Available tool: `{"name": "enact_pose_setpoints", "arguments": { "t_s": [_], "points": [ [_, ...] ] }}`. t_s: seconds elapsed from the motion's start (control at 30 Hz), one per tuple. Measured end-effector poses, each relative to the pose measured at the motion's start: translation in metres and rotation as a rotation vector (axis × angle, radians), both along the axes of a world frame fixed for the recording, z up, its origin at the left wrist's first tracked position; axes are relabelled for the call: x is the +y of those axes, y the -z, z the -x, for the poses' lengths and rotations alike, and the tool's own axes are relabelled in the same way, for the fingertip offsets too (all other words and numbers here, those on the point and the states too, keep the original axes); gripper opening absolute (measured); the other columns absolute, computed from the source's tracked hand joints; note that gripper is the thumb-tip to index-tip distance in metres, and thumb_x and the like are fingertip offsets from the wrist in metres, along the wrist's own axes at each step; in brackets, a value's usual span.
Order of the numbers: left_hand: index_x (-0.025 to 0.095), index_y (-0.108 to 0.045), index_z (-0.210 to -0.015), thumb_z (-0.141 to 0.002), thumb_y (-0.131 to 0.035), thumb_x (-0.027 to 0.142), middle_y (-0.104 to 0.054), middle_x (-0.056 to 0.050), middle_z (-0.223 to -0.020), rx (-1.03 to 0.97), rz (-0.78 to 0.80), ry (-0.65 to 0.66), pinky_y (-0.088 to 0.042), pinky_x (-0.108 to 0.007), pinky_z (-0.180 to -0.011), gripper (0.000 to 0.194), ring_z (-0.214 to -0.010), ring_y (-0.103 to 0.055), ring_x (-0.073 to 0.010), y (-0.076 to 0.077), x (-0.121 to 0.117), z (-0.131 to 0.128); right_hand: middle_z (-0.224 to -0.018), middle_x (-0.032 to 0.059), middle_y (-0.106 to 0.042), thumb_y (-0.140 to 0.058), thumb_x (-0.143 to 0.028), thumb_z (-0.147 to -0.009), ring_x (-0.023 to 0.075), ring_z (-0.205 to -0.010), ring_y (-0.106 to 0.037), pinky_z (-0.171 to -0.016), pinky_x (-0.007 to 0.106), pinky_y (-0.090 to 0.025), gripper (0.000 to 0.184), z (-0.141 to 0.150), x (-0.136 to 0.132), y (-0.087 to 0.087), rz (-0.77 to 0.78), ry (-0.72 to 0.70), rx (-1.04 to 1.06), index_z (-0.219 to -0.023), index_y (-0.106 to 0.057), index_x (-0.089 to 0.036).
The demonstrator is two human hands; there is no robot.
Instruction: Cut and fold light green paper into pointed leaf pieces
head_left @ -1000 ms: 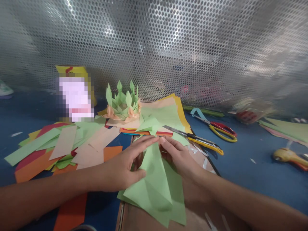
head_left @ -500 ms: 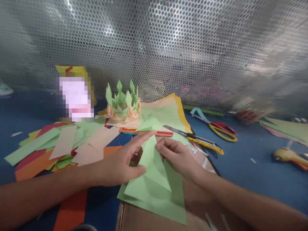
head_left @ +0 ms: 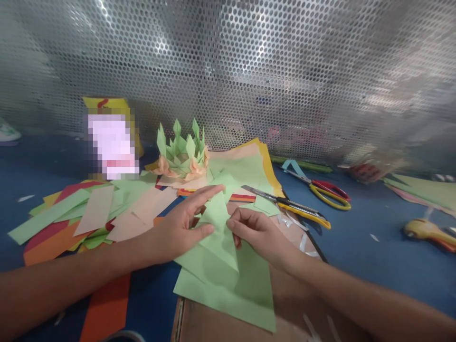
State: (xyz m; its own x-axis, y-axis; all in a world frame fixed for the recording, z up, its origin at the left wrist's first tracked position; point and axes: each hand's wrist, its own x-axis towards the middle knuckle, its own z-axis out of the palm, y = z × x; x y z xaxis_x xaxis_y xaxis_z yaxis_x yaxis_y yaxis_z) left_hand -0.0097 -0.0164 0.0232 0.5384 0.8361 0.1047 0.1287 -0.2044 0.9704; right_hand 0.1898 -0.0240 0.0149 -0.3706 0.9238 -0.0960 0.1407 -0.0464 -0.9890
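A light green sheet of paper (head_left: 219,237), folded to a narrow point at its far end, is between my hands. My left hand (head_left: 187,221) holds its left side, the thumb in front and the index finger stretched along the pointed end; its other fingers are partly hidden. With thumb and curled fingers, my right hand (head_left: 254,228) pinches the folded paper's right edge. Beneath it, another flat green sheet (head_left: 245,308) rests on a brown board (head_left: 288,299). Behind my hands stands a folded green-and-peach paper model (head_left: 181,154) with upright points.
A heap of coloured paper pieces (head_left: 96,204) spreads at left. Right of my hands lie a yellow utility knife (head_left: 292,207) and red-and-yellow scissors (head_left: 329,192). A yellow-handled tool (head_left: 427,232) is at far right. A perforated metal panel (head_left: 228,61) closes off the back.
The folded green paper has shifted left and turned slightly, with its lower corner swinging left. My left hand has moved slightly up and left with it; my right hand still pinches the edge.
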Motion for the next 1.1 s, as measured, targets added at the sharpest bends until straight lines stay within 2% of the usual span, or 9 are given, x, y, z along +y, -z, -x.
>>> {"name": "enact_pose_setpoints", "arguments": {
  "t_s": [0.1, 0.17, 0.27, 0.37, 0.47, 0.8, 0.97, 1.1],
  "points": [
    [0.028, -0.035, -0.140, -0.081, -0.059, 0.020, -0.024, -0.005, -0.151, -0.045, 0.012, -0.064, -0.044, -0.033, -0.094, 0.064, -0.123, -0.045, -0.0250, -0.007, 0.005, 0.001, -0.052, -0.0043, -0.051, -0.066, -0.053, -0.071, 0.0091, -0.048, -0.047, -0.052, 0.024, -0.039, 0.038, 0.000, 0.000, 0.000, 0.017, 0.002, -0.002, -0.062, -0.051, -0.019],
    [0.027, -0.033, -0.141, -0.080, -0.060, 0.021, -0.035, -0.008, -0.146, -0.089, 0.060, -0.103, -0.049, -0.032, -0.086, 0.066, -0.114, -0.052, -0.0241, -0.012, 0.006, 0.001, -0.051, -0.0047, -0.050, -0.066, -0.053, -0.071, 0.0087, -0.048, -0.046, -0.051, 0.023, -0.038, 0.039, 0.000, 0.001, 0.000, 0.009, 0.005, -0.007, -0.061, -0.050, -0.019],
    [0.027, -0.027, -0.143, -0.081, -0.061, 0.021, -0.058, -0.010, -0.124, -0.173, 0.195, -0.120, -0.052, -0.032, -0.075, 0.071, -0.094, -0.062, -0.0216, -0.015, 0.009, 0.002, -0.051, -0.0049, -0.049, -0.065, -0.053, -0.072, 0.0080, -0.047, -0.044, -0.050, 0.022, -0.036, 0.040, -0.001, 0.001, 0.000, -0.020, 0.015, -0.010, -0.060, -0.050, -0.019],
    [0.029, -0.026, -0.144, -0.080, -0.063, 0.021, -0.066, -0.007, -0.108, -0.251, 0.285, -0.137, -0.053, -0.032, -0.069, 0.074, -0.081, -0.065, -0.0196, -0.014, 0.012, 0.004, -0.050, -0.0049, -0.048, -0.064, -0.052, -0.073, 0.0083, -0.047, -0.043, -0.048, 0.023, -0.035, 0.038, -0.002, 0.002, 0.001, -0.025, 0.015, -0.015, -0.060, -0.050, -0.019],
    [0.030, -0.027, -0.144, -0.078, -0.065, 0.021, -0.068, -0.006, -0.101, -0.282, 0.305, -0.157, -0.053, -0.032, -0.070, 0.076, -0.081, -0.066, -0.0212, -0.013, 0.014, 0.004, -0.052, -0.0052, -0.046, -0.064, -0.051, -0.074, 0.0083, -0.047, -0.044, -0.048, 0.023, -0.035, 0.038, -0.003, 0.002, 0.001, -0.037, 0.025, -0.012, -0.060, -0.049, -0.019],
    [0.031, -0.032, -0.141, -0.079, -0.066, 0.020, -0.067, -0.005, -0.104, -0.303, 0.266, -0.180, -0.053, -0.030, -0.071, 0.072, -0.084, -0.065, -0.0206, -0.010, 0.014, 0.005, -0.053, -0.0058, -0.046, -0.065, -0.051, -0.072, 0.0077, -0.046, -0.045, -0.048, 0.022, -0.034, 0.038, -0.003, 0.004, 0.002, -0.015, 0.046, -0.026, -0.060, -0.047, -0.019],
    [0.032, -0.033, -0.141, -0.077, -0.067, 0.020, -0.066, -0.004, -0.106, -0.325, 0.282, -0.228, -0.054, -0.029, -0.071, 0.073, -0.084, -0.065, -0.0196, -0.014, 0.020, 0.008, -0.050, -0.0048, -0.048, -0.063, -0.043, -0.076, 0.0083, -0.046, -0.042, -0.047, 0.022, -0.032, 0.032, -0.005, 0.004, 0.005, -0.061, 0.032, -0.031, -0.061, -0.048, -0.019],
    [0.026, -0.040, -0.137, -0.078, -0.068, 0.026, -0.069, -0.003, -0.095, -0.337, 0.310, -0.312, -0.053, -0.029, -0.073, 0.066, -0.086, -0.064, -0.0200, -0.014, 0.024, 0.008, -0.053, -0.0056, -0.045, -0.060, -0.033, -0.077, 0.0083, -0.048, -0.041, -0.047, 0.022, -0.031, 0.025, -0.007, 0.003, 0.004, -0.124, 0.097, 0.008, -0.061, -0.047, -0.020]
  ]
}}
